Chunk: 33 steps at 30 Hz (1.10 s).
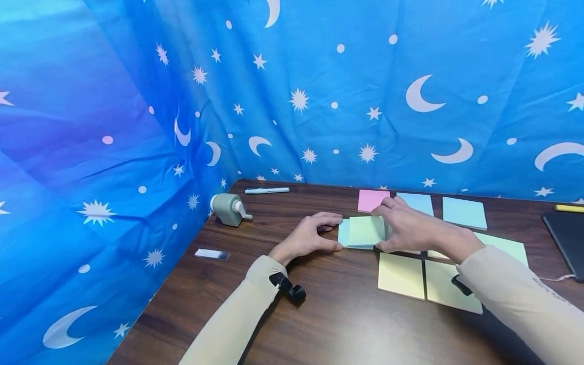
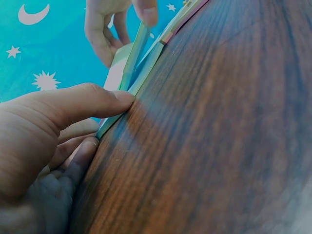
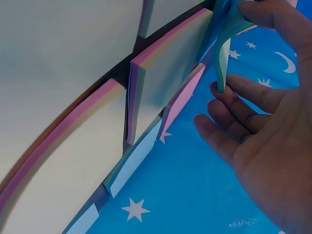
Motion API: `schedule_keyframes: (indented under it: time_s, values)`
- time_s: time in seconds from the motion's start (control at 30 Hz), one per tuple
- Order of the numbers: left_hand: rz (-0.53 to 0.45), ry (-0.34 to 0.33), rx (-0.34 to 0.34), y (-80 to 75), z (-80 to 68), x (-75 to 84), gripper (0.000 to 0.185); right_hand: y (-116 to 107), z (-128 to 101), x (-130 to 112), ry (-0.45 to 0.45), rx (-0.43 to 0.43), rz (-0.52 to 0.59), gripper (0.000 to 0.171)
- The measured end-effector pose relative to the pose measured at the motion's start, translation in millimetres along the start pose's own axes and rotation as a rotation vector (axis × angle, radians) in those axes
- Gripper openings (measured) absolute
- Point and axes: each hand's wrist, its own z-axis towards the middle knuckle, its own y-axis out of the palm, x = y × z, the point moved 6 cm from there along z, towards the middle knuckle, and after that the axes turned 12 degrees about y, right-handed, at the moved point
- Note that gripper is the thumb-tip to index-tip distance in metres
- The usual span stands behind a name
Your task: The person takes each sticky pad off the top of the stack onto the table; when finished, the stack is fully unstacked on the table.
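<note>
My left hand [image 1: 310,235] holds the left edge of a pale blue-green sticky note pad [image 1: 343,234] lying on the table, thumb at the near corner and fingers at the far one. Above it, my right hand [image 1: 408,225] grips a light green sticky note pad [image 1: 366,230] between thumb and fingers. The right wrist view shows this green pad [image 3: 223,61] bent into a curve by the grip. From the left wrist view, the held pad is tilted over the lower one. The right hand hides part of a pad beneath it.
Pink [image 1: 373,201], blue [image 1: 416,203] and yellow [image 1: 401,275] pads lie in rows at the right. A green device with a crank [image 1: 227,209], a pen [image 1: 266,190] and a small clear-ended strip [image 1: 211,254] lie left. A black flat object [image 1: 566,238] sits far right.
</note>
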Motion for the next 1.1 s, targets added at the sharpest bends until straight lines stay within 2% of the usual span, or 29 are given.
schedule_keyframes:
  time_s: [0.37,0.63,0.9,1.1]
  values:
    - [0.013,0.004,0.002,0.1,-4.0,-0.5,0.064,-21,-36,12,-0.042,0.061,0.003,0.069]
    - [0.008,0.01,-0.007,0.3,-2.1,1.3,0.064,-34,-76,37,-0.077,0.177,-0.075,0.07]
    - [0.021,0.008,-0.007,0.1,-1.4,3.1,0.064,-42,-123,72,-0.032,0.299,-0.202,0.072]
    - [0.018,0.013,-0.005,0.5,-2.3,2.8,0.064,-40,-148,92,0.007,0.359,-0.239,0.076]
